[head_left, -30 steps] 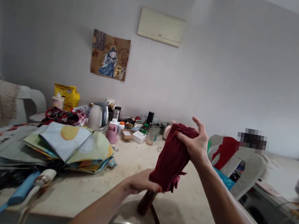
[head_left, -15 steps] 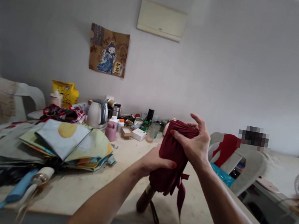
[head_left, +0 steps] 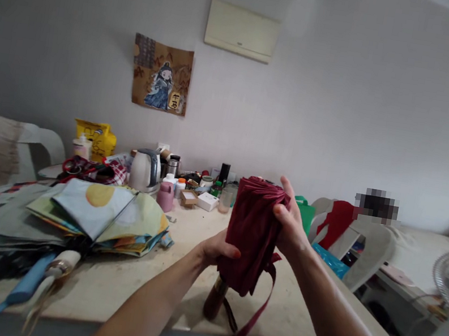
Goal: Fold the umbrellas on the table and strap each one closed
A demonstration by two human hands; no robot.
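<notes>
Presumably so it stays bundled, my left hand (head_left: 216,248) low and right hand (head_left: 292,228) near the top curl partly closed around the red umbrella (head_left: 250,238), its handle (head_left: 214,299) pointing down over the bench (head_left: 302,319), its strap (head_left: 259,314) dangling loose

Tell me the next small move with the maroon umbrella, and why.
I'd probably lower the right hand to the maroon strap. The umbrella looks gathered into a bundle, the left hand grips it lower down, and the strap hangs loose below the folds rather than around them.
</notes>
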